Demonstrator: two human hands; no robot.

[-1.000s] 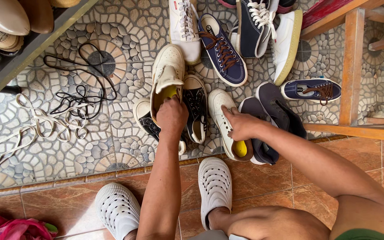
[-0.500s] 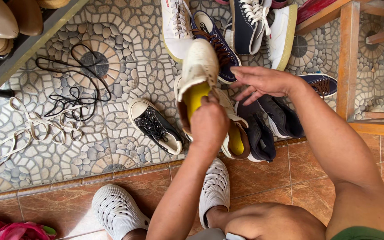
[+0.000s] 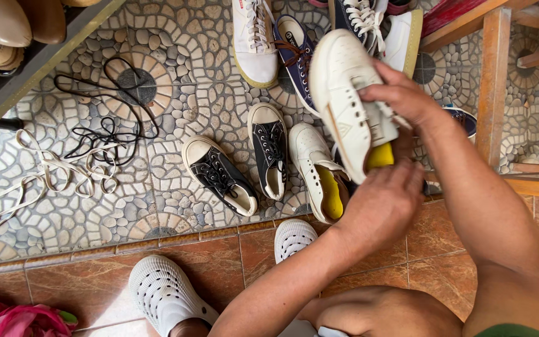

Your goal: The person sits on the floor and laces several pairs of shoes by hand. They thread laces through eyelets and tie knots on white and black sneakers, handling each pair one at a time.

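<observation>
White sneaker (image 3: 344, 93) lifted above floor, left hand (image 3: 378, 209) gripping its heel, right hand (image 3: 400, 97) clasping its top.

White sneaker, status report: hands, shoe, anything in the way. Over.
Left hand grips heel; right hand on top. White sneaker lifted, laceless. Matching sneaker lies beneath.

— Floor?
— Pebble-mosaic paving (image 3: 176, 93) in daylight, meeting glossy brown tiles (image 3: 219, 268) along a border strip.
— Furniture?
— Grey shelf (image 3: 38, 59) upper left; wooden frame (image 3: 493, 81) at right, leg upright.
</observation>
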